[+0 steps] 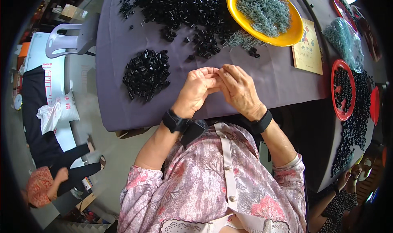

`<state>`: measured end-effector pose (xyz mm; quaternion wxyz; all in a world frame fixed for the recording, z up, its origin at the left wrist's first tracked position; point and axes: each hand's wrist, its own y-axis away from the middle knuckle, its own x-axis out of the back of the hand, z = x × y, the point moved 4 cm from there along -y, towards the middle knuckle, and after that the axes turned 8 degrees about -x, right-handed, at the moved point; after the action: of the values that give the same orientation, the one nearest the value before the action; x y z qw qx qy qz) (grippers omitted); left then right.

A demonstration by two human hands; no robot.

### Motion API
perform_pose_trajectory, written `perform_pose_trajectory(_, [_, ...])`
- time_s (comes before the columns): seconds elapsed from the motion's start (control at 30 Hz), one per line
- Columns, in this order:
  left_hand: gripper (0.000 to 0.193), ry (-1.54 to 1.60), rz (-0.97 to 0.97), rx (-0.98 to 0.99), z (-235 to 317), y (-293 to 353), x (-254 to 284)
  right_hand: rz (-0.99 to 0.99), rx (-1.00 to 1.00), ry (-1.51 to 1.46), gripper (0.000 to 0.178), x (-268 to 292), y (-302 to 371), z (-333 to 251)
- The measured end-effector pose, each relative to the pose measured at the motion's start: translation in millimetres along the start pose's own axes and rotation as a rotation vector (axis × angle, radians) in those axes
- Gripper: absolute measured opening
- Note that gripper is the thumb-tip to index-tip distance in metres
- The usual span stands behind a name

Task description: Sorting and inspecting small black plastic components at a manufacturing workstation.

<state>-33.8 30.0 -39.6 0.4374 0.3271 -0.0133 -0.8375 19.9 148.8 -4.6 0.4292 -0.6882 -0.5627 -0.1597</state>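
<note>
Above the near part of the table, my left hand [195, 89] and my right hand [240, 89] meet at the fingertips. Both are closed in a pinch; whatever sits between the fingers is too small or hidden to make out. Left of them is a small pile of short, shiny black pieces [146, 74]. A larger heap of black pieces [184, 5] spreads across the far side. Beyond my right hand, a yellow plate [297, 30] holds many thin, clear greyish pieces [264, 11]. Some clear pieces [241, 40] have spilled beside its rim.
A yellowish booklet [308, 55] lies right of the plate. On the right-hand table are a red-rimmed plate [342, 116], a clear plastic bag [346, 42] and scattered black pieces [355, 122]. Another person's hands [348, 177] show at lower right. A grey chair [65, 38] stands left.
</note>
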Motion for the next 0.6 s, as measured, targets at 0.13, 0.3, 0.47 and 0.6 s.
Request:
perform_pose_trajectory(0.13, [0.023,-0.460,0.130,-0.193,25,11,14,-0.017,-0.069,-0.071,0.042,-8,0,-10])
perform_pose_trajectory(0.3, [0.008,-1.335,0.488,-0.335,76,28,59,-0.097,-0.149,-0.056,0.025,-6,5,11])
perform_pose_trajectory(0.47, [0.012,-1.645,0.529,-0.669,77,27,66,-0.115,-0.144,-0.053,0.018,-6,1,12])
perform_pose_trajectory(0.6, [0.015,-1.621,0.518,-0.587,81,14,57,-0.113,-0.182,-0.095,0.017,-5,5,17])
